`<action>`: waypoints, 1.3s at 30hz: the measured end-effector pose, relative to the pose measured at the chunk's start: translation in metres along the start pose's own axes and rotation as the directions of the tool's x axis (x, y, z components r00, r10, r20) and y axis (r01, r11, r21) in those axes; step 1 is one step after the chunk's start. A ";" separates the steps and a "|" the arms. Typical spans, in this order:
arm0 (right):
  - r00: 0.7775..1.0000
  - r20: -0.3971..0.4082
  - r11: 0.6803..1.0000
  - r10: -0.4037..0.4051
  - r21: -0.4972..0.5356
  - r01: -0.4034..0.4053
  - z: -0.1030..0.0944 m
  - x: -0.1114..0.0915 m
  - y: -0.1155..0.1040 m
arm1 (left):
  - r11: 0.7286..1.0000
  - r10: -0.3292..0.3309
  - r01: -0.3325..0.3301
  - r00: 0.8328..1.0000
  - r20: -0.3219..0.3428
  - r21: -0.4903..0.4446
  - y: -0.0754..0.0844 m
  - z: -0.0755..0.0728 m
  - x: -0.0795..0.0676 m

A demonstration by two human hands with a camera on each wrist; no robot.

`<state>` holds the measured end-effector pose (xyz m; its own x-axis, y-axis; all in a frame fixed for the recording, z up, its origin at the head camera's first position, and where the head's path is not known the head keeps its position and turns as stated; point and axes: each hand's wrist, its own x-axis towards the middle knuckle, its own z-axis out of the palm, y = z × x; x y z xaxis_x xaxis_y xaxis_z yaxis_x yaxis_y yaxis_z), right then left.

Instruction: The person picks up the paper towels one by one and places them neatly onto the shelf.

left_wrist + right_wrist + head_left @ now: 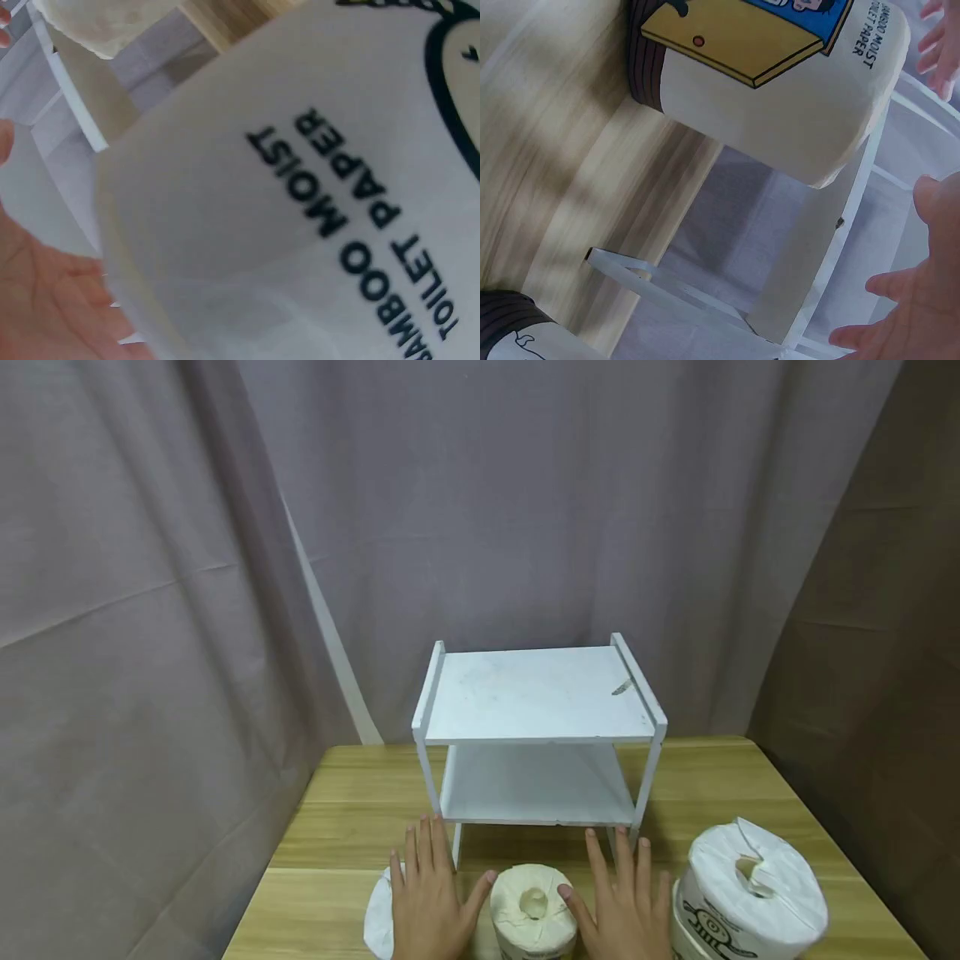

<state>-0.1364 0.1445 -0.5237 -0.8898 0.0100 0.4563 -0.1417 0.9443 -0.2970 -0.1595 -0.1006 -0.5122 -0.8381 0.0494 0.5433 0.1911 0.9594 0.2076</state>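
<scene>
My left hand is held palm down with its fingers straight and spread. It partly covers a white paper-wrapped toilet roll, whose printed side fills much of the left wrist view. Between the hands stands a cream-coloured toilet roll, its core hole facing up. Both thumbs point toward that roll; whether they touch it I cannot tell. My right hand is spread the same way, fingers straight, holding nothing. Right of it, a large white toilet roll sits above another roll, seen only at its edge.
Behind the hands stands a white two-tier shelf with raised side rails and thin legs; no things lie on its tiers. A wooden table bears everything. Grey curtains hang close behind and on the left, with a brown one at right.
</scene>
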 end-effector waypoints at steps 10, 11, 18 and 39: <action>0.998 -0.052 0.999 -0.032 -0.007 0.032 0.007 -0.005 0.005 | 0.974 -0.045 0.029 0.997 -0.065 -0.226 -0.004 0.008 0.019; 0.998 -0.053 1.000 -0.031 -0.005 0.031 0.007 -0.005 0.005 | 0.962 -0.065 0.048 0.996 -0.053 -0.270 -0.003 0.007 0.022; 0.999 -0.034 1.000 -0.005 0.011 0.005 0.003 -0.007 0.006 | 0.865 -0.153 0.152 0.988 0.038 -0.479 0.002 0.006 0.043; 0.997 -0.073 0.999 -0.029 0.012 0.029 0.000 -0.011 0.017 | 0.734 -0.124 0.175 0.985 0.123 -0.657 0.009 -0.015 0.064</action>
<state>-0.1291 0.1602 -0.5341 -0.8513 0.0070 0.5246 -0.1729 0.9403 -0.2932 -0.2039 -0.0925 -0.4631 -0.9119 -0.0360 0.4089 0.3295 0.5299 0.7814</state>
